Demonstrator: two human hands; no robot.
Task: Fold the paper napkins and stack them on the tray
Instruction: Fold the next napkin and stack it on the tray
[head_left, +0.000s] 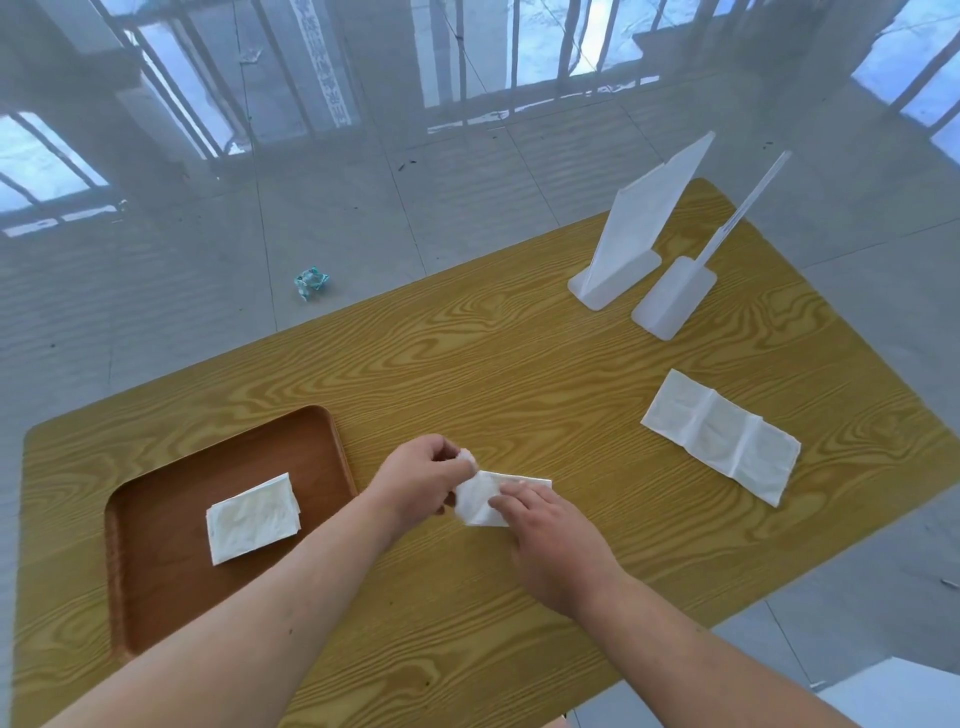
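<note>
Taking the brown tray (156, 597) as the landmark, a small stack of folded napkins (253, 517) lies already inside it, near its middle. Just right of the tray, on the bare tabletop (519, 364), the folding step is in hand: the left hand (421, 475) has its grip pinched on a lifted corner of the napkin being folded (480, 501), while the right hand (558, 540) presses its fingers flat on the other half, so its grip is loose and only holds the paper down. In my judgement the next move calls for bringing the lifted corner over, pressing the crease, then carrying the piece leftward onto the stack. Well right of the tray, an unfolded napkin (722, 436) waits flat, so the task seems about halfway. Far right of the tray and further back, two white plastic stands (644, 260) are upright. Nothing stands between the hands and the tray. A crumpled wrapper (310, 282) lies on the floor beyond the tabletop.
</note>
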